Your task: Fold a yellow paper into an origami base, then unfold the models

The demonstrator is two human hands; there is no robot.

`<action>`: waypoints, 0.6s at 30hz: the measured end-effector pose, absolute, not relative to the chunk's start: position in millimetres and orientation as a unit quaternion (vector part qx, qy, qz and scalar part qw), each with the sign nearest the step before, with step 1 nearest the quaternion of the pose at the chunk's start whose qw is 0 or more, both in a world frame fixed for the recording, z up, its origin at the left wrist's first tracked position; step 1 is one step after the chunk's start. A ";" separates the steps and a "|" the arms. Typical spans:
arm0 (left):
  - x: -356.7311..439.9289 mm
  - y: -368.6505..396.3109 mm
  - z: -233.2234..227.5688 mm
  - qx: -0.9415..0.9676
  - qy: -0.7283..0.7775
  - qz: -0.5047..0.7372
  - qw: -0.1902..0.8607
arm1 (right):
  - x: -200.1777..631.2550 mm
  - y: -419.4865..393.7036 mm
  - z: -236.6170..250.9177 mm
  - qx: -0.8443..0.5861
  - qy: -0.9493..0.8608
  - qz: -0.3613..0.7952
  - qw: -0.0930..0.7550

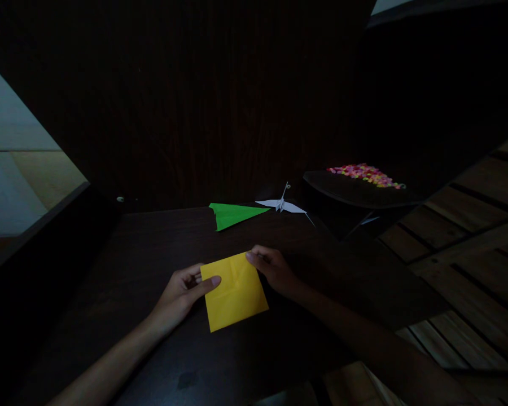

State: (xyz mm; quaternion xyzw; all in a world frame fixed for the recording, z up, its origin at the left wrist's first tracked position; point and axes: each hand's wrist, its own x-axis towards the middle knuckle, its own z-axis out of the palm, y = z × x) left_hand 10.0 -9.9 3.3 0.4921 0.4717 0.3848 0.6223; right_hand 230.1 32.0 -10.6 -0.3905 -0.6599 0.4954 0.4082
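A yellow square of paper [236, 293] lies on the dark wooden table [152, 248], with a faint crease near its top. My left hand [182, 293] pinches the paper's left upper corner, thumb on top. At the paper's right upper corner my right hand [275, 269] presses down with its fingertips. Both hands rest on the table.
A green paper plane [235, 214] and a white paper crane [283, 204] sit at the far edge of the table. A dark tray [355, 194] with small colourful pieces [364, 173] stands at the right. Wooden floor planks [469, 248] show to the right.
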 end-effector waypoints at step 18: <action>11.6 -9.9 5.5 0.427 0.502 0.469 0.588 | 233.3 30.1 -12.0 -0.344 -0.600 0.614 0.379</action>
